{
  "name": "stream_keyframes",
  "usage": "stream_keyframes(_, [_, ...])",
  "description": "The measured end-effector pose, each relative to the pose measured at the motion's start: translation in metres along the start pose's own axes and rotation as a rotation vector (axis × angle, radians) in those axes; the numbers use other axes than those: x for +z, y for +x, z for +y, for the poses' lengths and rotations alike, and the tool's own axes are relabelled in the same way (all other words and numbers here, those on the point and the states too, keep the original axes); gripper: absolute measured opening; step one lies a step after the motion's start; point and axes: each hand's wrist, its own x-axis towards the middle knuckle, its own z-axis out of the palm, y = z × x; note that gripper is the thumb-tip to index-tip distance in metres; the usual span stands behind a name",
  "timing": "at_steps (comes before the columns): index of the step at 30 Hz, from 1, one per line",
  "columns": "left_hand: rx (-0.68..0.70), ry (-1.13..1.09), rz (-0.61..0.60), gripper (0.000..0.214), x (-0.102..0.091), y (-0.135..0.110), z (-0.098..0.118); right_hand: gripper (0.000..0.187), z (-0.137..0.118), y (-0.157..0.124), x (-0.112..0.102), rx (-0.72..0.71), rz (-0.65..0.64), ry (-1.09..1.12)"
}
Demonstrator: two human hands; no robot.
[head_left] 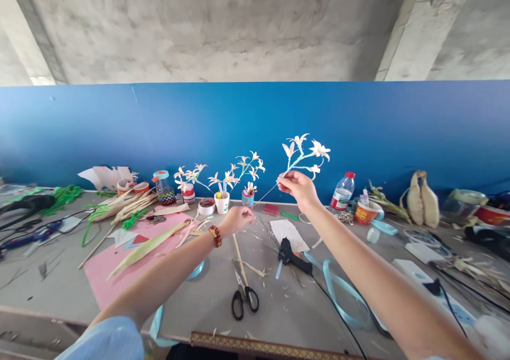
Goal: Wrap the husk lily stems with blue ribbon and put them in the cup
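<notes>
My right hand [300,191] is raised above the table, fingers pinched round the stem of an artificial flower spray [320,149] with white petals and pale blue wrapped branches. A thin bare length of stem [268,194] slants down from it to my left hand [238,219], whose fingers are closed at its lower end. Below lie black-handled scissors [245,300], a thin wooden stick [240,256] and a black glue gun [292,256]. Light blue ribbon [338,285] curls under my right forearm.
Similar white flower sprays [231,178] stand in a paper cup [222,205] at the back. Pink paper [99,270] and dried husks [151,248] lie left. A water bottle [341,193], an orange cup [367,211] and a power strip [434,291] are right. A blue partition [378,121] rises behind.
</notes>
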Motion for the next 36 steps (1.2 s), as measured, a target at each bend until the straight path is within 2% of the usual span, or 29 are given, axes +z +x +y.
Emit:
stream_keyframes(3, [-0.068,0.022,0.037,0.028,-0.014,-0.011,-0.019,0.046,-0.003,0.0,-0.008,0.015,0.008,0.021])
stream_keyframes(6, [-0.091,0.007,0.129,0.031,-0.013,-0.027,-0.019,0.045,-0.001,-0.003,-0.006,0.008,0.017,0.043])
stream_keyframes(9, [-0.047,-0.038,0.164,0.031,0.006,-0.05,-0.001,0.042,0.003,-0.006,0.001,-0.013,0.032,0.064])
stream_keyframes(12, [0.016,-0.146,0.085,0.033,0.031,-0.06,0.03,0.04,0.009,-0.007,0.011,-0.024,0.039,0.077])
stream_keyframes(13, [0.025,-0.29,0.05,0.039,0.038,-0.057,0.04,0.04,0.011,-0.007,0.015,-0.027,0.041,0.079])
stream_keyframes(15, [-0.018,-0.57,0.079,0.052,0.049,-0.041,0.058,0.039,0.015,-0.009,0.023,-0.033,0.042,0.078])
stream_keyframes(17, [-0.037,-0.759,0.121,0.052,0.057,-0.018,0.068,0.037,0.019,-0.011,0.029,-0.044,0.04,0.067])
stream_keyframes(20, [-0.049,-0.77,0.127,0.04,0.064,0.012,0.07,0.033,0.025,-0.016,0.032,-0.066,0.039,0.033])
stream_keyframes(22, [-0.074,-0.728,0.123,0.037,0.068,0.019,0.066,0.031,0.029,-0.02,0.03,-0.074,0.046,-0.003])
stream_keyframes(24, [-0.105,-0.667,0.099,0.036,0.073,0.015,0.058,0.029,0.035,-0.024,0.025,-0.077,0.057,-0.048])
stream_keyframes(27, [-0.143,-0.543,0.007,0.036,0.076,-0.006,0.04,0.02,0.043,-0.023,0.013,-0.099,0.087,-0.109])
stream_keyframes(29, [-0.167,-0.422,-0.057,0.035,0.068,-0.024,0.024,0.019,0.045,-0.018,-0.002,-0.112,0.132,-0.134])
stream_keyframes(31, [-0.189,-0.27,-0.071,0.036,0.048,-0.04,0.004,0.019,0.043,-0.012,-0.022,-0.117,0.18,-0.147])
stream_keyframes(33, [-0.212,-0.107,-0.033,0.038,0.016,-0.049,-0.016,0.02,0.04,-0.008,-0.046,-0.12,0.218,-0.161])
stream_keyframes(36, [-0.232,0.165,0.125,0.037,-0.046,-0.052,-0.044,0.023,0.034,-0.003,-0.08,-0.126,0.252,-0.182])
